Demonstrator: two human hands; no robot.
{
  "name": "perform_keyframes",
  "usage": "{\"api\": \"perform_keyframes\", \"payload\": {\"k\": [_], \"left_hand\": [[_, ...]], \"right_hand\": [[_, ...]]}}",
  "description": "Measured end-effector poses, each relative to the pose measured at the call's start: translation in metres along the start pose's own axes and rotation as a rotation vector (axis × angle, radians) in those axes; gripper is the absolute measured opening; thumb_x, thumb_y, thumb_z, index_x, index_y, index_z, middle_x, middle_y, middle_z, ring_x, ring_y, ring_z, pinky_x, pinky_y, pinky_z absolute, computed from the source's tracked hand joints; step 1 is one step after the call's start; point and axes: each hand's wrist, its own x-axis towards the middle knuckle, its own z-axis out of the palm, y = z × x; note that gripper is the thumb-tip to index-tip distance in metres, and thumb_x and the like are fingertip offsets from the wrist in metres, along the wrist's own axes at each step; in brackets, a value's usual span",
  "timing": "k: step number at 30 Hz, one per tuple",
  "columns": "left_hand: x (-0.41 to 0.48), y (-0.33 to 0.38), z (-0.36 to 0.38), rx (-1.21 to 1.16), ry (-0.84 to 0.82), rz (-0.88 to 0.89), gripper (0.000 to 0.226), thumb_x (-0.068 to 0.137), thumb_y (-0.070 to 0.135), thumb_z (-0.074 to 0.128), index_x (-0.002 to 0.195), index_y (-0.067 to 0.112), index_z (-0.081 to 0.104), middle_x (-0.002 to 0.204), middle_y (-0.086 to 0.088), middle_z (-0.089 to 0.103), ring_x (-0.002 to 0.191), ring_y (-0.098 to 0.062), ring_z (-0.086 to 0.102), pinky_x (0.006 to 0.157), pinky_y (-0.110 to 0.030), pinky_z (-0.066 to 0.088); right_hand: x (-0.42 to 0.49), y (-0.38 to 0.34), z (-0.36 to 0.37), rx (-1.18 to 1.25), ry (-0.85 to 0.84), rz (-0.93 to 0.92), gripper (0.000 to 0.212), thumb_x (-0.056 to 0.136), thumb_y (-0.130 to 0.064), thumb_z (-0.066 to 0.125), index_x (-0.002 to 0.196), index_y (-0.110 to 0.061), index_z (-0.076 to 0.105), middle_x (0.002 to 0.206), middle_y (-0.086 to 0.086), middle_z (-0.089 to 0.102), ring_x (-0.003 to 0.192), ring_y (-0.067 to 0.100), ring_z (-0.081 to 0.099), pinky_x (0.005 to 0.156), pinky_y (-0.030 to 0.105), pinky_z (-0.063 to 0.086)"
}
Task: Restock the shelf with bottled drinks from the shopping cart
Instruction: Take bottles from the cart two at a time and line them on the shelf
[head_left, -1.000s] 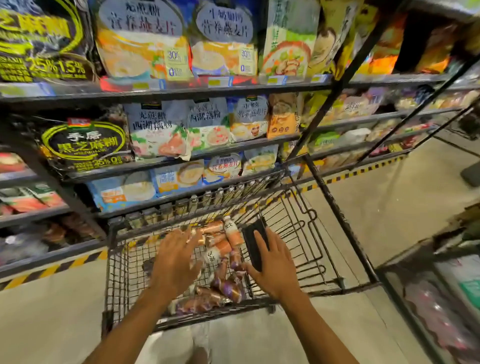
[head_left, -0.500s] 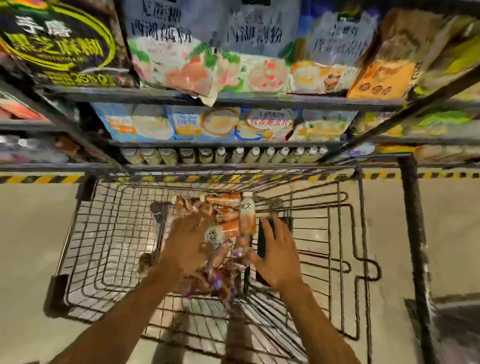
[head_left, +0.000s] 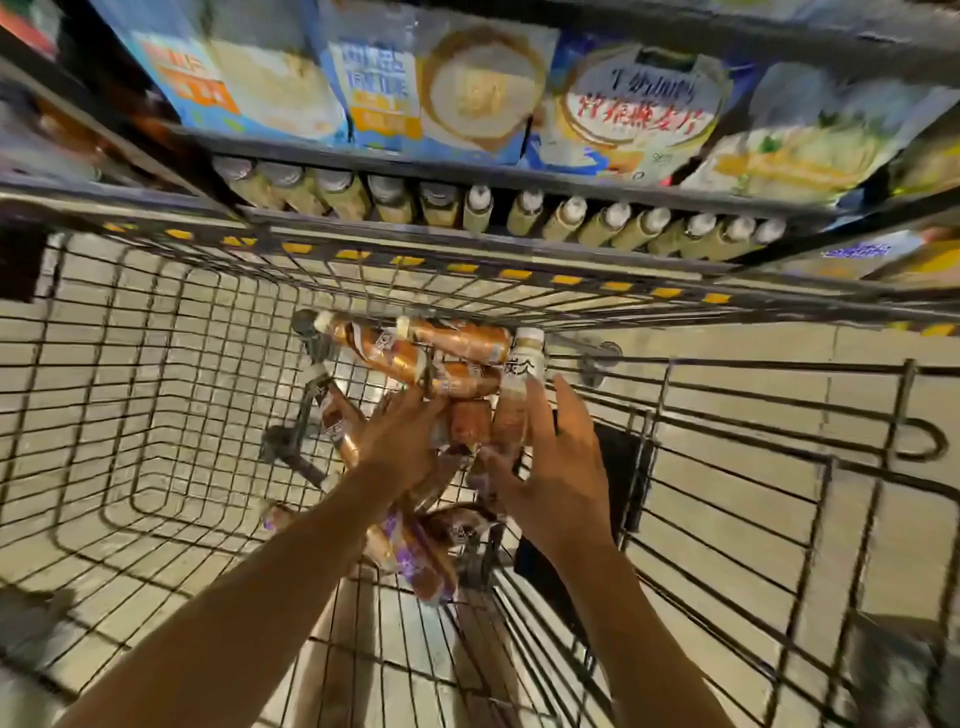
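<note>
A wire shopping cart (head_left: 156, 415) stands below me against the shelf. Several brown and orange bottled drinks (head_left: 395, 353) lie piled in its middle, with purple-labelled ones (head_left: 415, 561) nearer me. One white-capped bottle (head_left: 524, 364) stands upright at the pile's right. My left hand (head_left: 400, 452) rests on the pile, its fingertips bent down among the bottles and hidden. My right hand (head_left: 556, 467) has its fingers spread beside the upright bottle, thumb at the bottle's lower left. The shelf's bottom row (head_left: 571, 218) holds white-capped bottles lined up side by side.
Grey-lidded bottles (head_left: 332, 187) fill the left part of that row. Cereal bags (head_left: 483, 93) sit on the shelf (head_left: 363, 156) above. A flat black object (head_left: 621, 467) stands in the cart right of my hand. Yellow-black tape (head_left: 519, 274) marks the floor along the shelf base.
My view has tipped down and moved closer to the cart. Both hands have pushed forward into the pile, and my right hand has come up against the upright bottle.
</note>
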Motion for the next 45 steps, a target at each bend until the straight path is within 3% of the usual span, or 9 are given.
{"api": "perform_keyframes", "payload": {"k": [4,7,13,18,24,28,38,42,45], "left_hand": [[0.003,-0.003,0.004,0.067,0.003,0.017,0.069,0.089,0.034,0.073,0.148,0.043,0.038,0.156,0.004,0.044,0.138,-0.022,0.050,0.115,-0.064,0.012],[-0.002,-0.002,-0.005,0.205,0.080,0.043,0.068,0.077,0.056,0.081,0.138,0.046,0.054,0.127,0.007,0.067,0.102,-0.009,0.070,0.092,-0.048,0.057],[-0.007,-0.020,0.003,-0.003,0.077,0.090,0.075,0.081,0.073,0.062,0.145,0.036,0.045,0.132,0.002,0.064,0.120,-0.019,0.063,0.114,-0.079,0.005],[-0.049,-0.052,-0.013,-0.533,0.049,0.007,0.073,0.056,0.085,0.062,0.111,0.037,0.065,0.101,0.016,0.064,0.095,-0.009,0.064,0.076,-0.029,0.055],[-0.103,-0.092,-0.031,-1.263,-0.063,-0.226,0.086,0.044,0.054,0.095,0.122,0.034,0.065,0.106,0.003,0.075,0.088,-0.019,0.076,0.067,-0.043,0.063],[-0.112,-0.104,-0.031,-1.597,-0.176,-0.243,0.091,0.041,0.046,0.099,0.121,0.024,0.061,0.111,-0.012,0.075,0.095,-0.035,0.075,0.073,-0.053,0.060],[-0.125,-0.126,-0.035,-1.805,-0.281,-0.183,0.073,0.074,0.012,0.083,0.141,0.024,0.054,0.130,-0.018,0.066,0.119,-0.040,0.064,0.090,-0.059,0.055],[-0.141,-0.132,-0.063,-1.839,-0.284,-0.195,0.095,0.065,0.008,0.091,0.145,0.033,0.045,0.134,-0.015,0.064,0.120,-0.039,0.064,0.088,-0.062,0.056],[-0.157,-0.134,-0.092,-1.819,-0.256,-0.193,0.095,0.067,0.015,0.092,0.145,0.041,0.043,0.136,-0.009,0.065,0.120,-0.035,0.066,0.094,-0.065,0.053]], "right_hand": [[0.002,0.004,0.011,-0.015,0.032,-0.028,0.086,0.093,-0.063,0.060,0.160,-0.022,0.026,0.165,0.015,0.028,0.155,0.030,0.021,0.121,0.041,0.024],[0.008,-0.001,0.009,-0.014,0.030,-0.020,0.084,0.093,-0.064,0.059,0.159,-0.024,0.023,0.165,0.015,0.029,0.155,0.030,0.022,0.121,0.044,0.028],[0.014,-0.005,0.003,-0.029,-0.006,0.021,0.090,0.092,-0.077,0.041,0.161,-0.025,0.018,0.167,0.012,0.026,0.156,0.029,0.017,0.121,0.038,0.017],[0.030,0.000,0.011,-0.095,0.062,-0.021,0.083,0.095,-0.059,0.055,0.159,-0.011,0.031,0.159,0.021,0.038,0.149,0.035,0.031,0.121,0.047,0.033],[0.065,0.012,0.033,0.055,-0.100,0.136,0.078,0.101,-0.048,0.053,0.162,-0.015,0.018,0.166,0.021,0.021,0.154,0.036,0.018,0.119,0.046,0.033],[0.090,0.023,0.058,0.067,-0.174,0.272,0.091,0.093,-0.058,0.051,0.162,-0.012,0.013,0.153,0.025,0.039,0.138,0.042,0.043,0.108,0.051,0.047],[0.106,0.017,0.056,0.123,-0.109,0.361,0.056,0.083,-0.039,0.076,0.131,-0.020,0.055,0.123,0.003,0.068,0.113,0.027,0.065,0.094,0.035,0.054],[0.060,-0.014,0.024,0.296,-0.106,0.243,0.093,0.056,-0.064,0.088,0.132,-0.018,0.059,0.125,0.008,0.069,0.121,0.030,0.061,0.110,0.043,0.046],[0.017,-0.048,-0.005,0.435,-0.089,0.231,0.090,0.056,-0.066,0.083,0.128,-0.018,0.059,0.112,0.004,0.073,0.106,0.025,0.069,0.094,0.045,0.057]]}}
